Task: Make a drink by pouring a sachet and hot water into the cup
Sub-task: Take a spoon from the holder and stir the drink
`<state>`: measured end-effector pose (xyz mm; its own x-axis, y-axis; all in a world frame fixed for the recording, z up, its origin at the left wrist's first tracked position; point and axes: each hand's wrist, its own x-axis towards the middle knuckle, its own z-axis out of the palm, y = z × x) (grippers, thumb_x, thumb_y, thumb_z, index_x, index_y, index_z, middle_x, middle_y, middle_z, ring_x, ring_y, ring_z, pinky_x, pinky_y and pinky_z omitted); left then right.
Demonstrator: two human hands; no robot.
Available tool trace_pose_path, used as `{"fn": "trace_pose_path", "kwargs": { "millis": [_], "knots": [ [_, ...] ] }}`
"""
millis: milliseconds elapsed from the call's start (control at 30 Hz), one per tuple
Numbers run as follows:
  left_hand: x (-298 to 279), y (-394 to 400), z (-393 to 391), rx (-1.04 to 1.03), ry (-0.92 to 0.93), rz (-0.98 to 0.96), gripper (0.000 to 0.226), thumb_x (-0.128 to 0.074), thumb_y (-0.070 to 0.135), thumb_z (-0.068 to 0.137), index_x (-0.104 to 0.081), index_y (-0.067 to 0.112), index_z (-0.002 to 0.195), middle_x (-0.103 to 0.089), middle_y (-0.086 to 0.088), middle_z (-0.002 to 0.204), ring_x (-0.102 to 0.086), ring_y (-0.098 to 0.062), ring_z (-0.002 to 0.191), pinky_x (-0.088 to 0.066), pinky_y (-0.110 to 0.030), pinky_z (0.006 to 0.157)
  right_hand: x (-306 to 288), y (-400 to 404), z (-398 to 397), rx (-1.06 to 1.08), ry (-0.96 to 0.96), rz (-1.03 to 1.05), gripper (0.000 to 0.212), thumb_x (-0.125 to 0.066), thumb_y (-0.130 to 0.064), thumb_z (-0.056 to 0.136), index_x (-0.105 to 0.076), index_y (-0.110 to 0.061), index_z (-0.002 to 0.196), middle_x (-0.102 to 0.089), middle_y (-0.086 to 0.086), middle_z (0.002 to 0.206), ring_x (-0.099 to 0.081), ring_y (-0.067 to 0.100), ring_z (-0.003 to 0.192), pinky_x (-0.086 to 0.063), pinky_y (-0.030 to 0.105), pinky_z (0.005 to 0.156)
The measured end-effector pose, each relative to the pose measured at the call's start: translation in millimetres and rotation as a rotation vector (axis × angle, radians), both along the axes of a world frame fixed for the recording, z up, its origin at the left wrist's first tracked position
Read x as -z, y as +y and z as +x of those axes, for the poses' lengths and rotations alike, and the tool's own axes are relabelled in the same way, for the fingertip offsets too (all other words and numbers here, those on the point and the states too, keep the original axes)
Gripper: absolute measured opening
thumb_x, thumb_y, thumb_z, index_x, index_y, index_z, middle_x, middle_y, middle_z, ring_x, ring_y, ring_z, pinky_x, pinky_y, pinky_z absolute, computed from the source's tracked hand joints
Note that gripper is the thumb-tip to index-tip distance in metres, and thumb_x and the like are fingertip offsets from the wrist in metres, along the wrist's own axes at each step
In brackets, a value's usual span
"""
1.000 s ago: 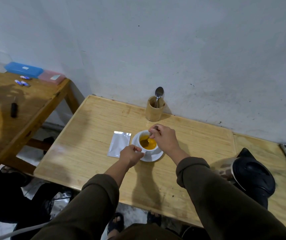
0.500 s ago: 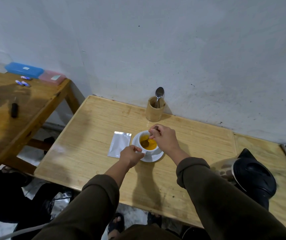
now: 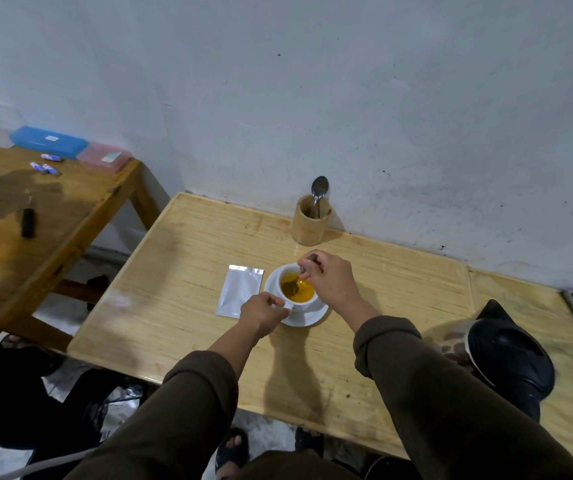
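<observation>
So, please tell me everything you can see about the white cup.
The white cup looks ceramic and glossy, standing upright on a white saucer on the wooden table. It holds an orange-yellow liquid. The left hand pinches its handle; the right hand holds a spoon dipped in it. A silver sachet lies beside it.

The left hand point(image 3: 263, 313) hides the cup point(image 3: 290, 271) handle; the kettle point(image 3: 506, 355) base sits behind the right sleeve point(image 3: 451, 393).

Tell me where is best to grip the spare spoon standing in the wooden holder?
Probably by its bowl end, from above: the spoon stands handle-down in the wooden holder, so only the bowl sticks out over the rim, close against the wall.
</observation>
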<state>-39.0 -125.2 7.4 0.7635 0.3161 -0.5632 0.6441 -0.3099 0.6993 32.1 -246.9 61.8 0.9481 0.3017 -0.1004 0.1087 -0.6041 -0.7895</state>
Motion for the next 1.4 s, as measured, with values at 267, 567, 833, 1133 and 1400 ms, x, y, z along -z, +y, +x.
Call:
{"fn": "trace_pose_path", "kwargs": {
  "millis": [267,567,833,1133,1400],
  "knots": [
    [-1.4,0.2,0.5,0.011,0.007,0.011,0.034,-0.068,0.029,0.084,-0.062,0.011,0.113,-0.064,-0.011,0.119,-0.058,-0.023,0.102,-0.046,-0.029,0.08,2.2,1.3,4.7,0.03,-0.1,-0.143,0.022,-0.049,-0.015,0.095,-0.068,-0.008,0.102,-0.067,0.009,0.103,-0.062,0.022,0.095,-0.046,0.026,0.081],
    [-1.1,1.3,0.1,0.011,0.0,0.004,0.033,-0.068,0.028,0.084,-0.062,0.011,0.112,-0.064,-0.011,0.118,-0.054,-0.018,0.093,-0.044,-0.028,0.078,-3.6,1.8,0.8,-0.037,0.004,-0.052,0.017,-0.05,-0.013,0.094,-0.064,-0.013,0.085,-0.069,0.009,0.088,-0.069,0.023,0.082,-0.056,0.037,0.084],
    [-2.0,2.6,-0.5,0.021,-0.005,0.004,0.034,-0.068,0.029,0.084,-0.062,0.012,0.113,-0.064,-0.01,0.118,-0.054,-0.018,0.093,-0.044,-0.028,0.078,1.5,3.5,-1.9,0.0,-0.086,-0.13,0.022,-0.049,-0.015,0.095,-0.069,-0.01,0.102,-0.066,0.01,0.105,-0.061,0.022,0.097,-0.043,0.025,0.082],
    [-3.1,4.4,-1.9,0.046,0.002,0.008,0.035,-0.067,0.03,0.086,-0.061,0.013,0.115,-0.063,-0.009,0.121,-0.059,-0.024,0.107,-0.046,-0.029,0.081,-4.4,1.0,-1.9,-0.009,0.001,-0.09,0.018,-0.048,-0.012,0.095,-0.063,-0.014,0.085,-0.07,0.015,0.093,-0.069,0.025,0.082,-0.056,0.038,0.083],
    [-3.1,5.4,-2.6,0.063,-0.002,0.017,0.035,-0.067,0.031,0.085,-0.062,0.012,0.114,-0.064,-0.008,0.12,-0.055,-0.017,0.095,-0.044,-0.027,0.078,3.6,0.4,-10.2,0.047,-0.081,-0.152,0.023,-0.05,-0.016,0.095,-0.069,-0.012,0.108,-0.066,0.008,0.111,-0.059,0.021,0.103,-0.041,0.023,0.084]
  ]
}}
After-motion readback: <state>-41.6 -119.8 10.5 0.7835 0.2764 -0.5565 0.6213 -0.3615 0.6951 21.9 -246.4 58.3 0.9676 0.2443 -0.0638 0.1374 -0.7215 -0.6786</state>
